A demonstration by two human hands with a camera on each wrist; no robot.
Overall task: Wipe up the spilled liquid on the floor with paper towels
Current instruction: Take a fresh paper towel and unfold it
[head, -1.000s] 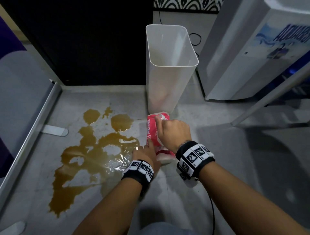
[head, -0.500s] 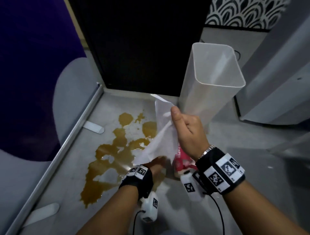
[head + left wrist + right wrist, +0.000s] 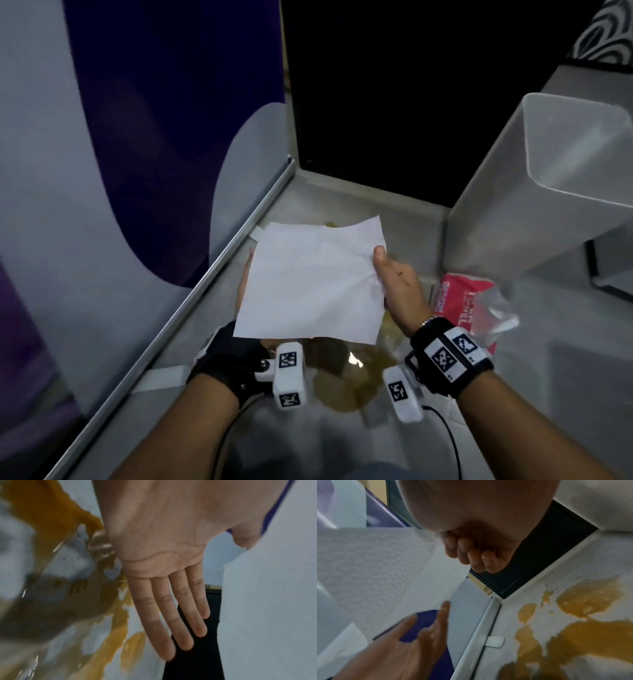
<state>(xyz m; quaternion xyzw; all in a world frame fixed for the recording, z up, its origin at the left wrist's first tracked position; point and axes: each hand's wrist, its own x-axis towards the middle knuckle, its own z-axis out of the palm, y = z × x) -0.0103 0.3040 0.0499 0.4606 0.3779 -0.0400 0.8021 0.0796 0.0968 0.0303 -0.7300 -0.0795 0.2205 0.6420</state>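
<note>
A white paper towel sheet is spread flat in the air above the floor. My right hand pinches its right edge, thumb on top; in the right wrist view the curled fingers close on the towel. My left hand lies mostly hidden under the sheet's left side, and its fingers are straight and together, the thumb tucked behind the towel. The brown-orange spill spreads over the grey floor beneath the sheet and shows in both wrist views.
A red pack of paper towels lies on the floor to the right, beside a tall white bin. A metal rail and a purple-and-white panel bound the left side. A dark panel closes the back.
The sheet has come out of the red pack and now lies spread flat. My left hand left the pack and moved under the sheet. The view has swung left.
</note>
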